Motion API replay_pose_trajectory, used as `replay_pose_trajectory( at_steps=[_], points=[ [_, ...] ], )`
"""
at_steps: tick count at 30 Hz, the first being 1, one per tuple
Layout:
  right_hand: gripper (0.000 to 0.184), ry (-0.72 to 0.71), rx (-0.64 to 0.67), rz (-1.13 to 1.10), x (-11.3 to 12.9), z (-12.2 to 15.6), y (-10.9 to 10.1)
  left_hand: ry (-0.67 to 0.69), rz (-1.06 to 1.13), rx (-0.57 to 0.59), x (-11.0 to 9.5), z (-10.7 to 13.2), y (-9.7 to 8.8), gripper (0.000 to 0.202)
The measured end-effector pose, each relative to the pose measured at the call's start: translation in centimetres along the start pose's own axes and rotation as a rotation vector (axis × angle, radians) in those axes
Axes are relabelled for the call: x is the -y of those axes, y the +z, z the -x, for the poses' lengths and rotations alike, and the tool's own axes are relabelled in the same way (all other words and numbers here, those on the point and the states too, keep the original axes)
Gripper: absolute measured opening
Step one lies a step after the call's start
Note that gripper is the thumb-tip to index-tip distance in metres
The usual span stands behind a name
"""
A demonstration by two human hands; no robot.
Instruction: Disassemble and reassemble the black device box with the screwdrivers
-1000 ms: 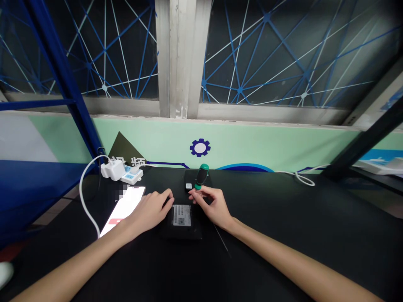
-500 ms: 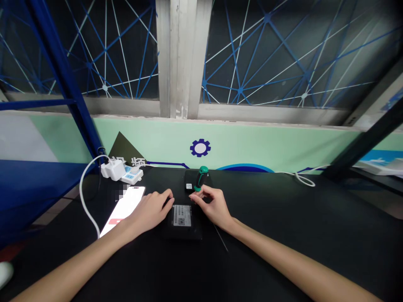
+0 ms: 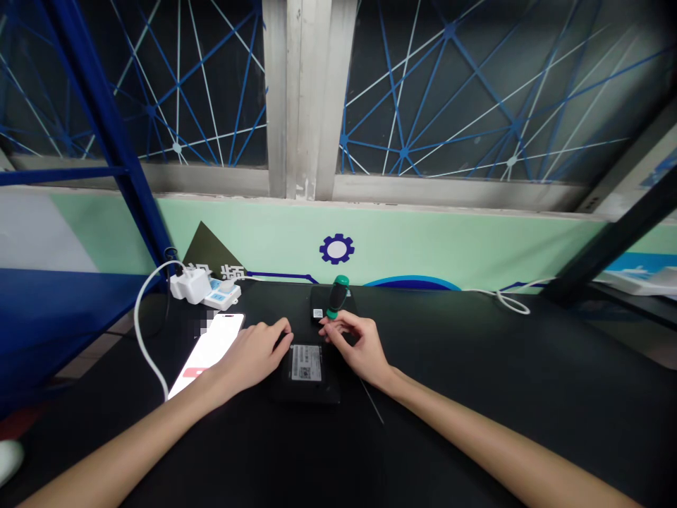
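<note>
So, right hand (image 3: 357,346) pinches the near-upright screwdriver (image 3: 338,296) low down, tip hidden, left hand (image 3: 261,351) half-curled beside the labelled black device (image 3: 305,367), grip unclear, lower centre of frame; reads as screw work near its top edge, next move calling for square alignment and steady bracing.

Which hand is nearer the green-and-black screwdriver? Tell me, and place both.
Right. The right hand holds the green-and-black screwdriver; the left hand is apart from it, off to its left, near the nearer black device.
</note>
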State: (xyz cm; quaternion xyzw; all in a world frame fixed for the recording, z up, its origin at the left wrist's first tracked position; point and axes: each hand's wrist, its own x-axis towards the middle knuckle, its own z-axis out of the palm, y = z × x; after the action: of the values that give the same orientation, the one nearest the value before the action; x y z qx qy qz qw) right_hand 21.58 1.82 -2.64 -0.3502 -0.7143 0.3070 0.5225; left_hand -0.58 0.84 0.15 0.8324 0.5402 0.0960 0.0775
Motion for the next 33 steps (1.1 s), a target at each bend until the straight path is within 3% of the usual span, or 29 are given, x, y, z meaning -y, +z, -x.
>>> replay_pose_trajectory(
  at_steps=[20, 33],
  points=[
    [0.026, 0.003, -0.070, 0.031, -0.87, 0.04, 0.20, -0.002, -0.001, -0.004, 0.05, -0.02, 0.06, 0.027],
    [0.027, 0.017, -0.032, -0.010, -0.59, 0.03, 0.00, 0.001, -0.003, -0.008, 0.14, -0.06, 0.13, 0.028]
  ],
)
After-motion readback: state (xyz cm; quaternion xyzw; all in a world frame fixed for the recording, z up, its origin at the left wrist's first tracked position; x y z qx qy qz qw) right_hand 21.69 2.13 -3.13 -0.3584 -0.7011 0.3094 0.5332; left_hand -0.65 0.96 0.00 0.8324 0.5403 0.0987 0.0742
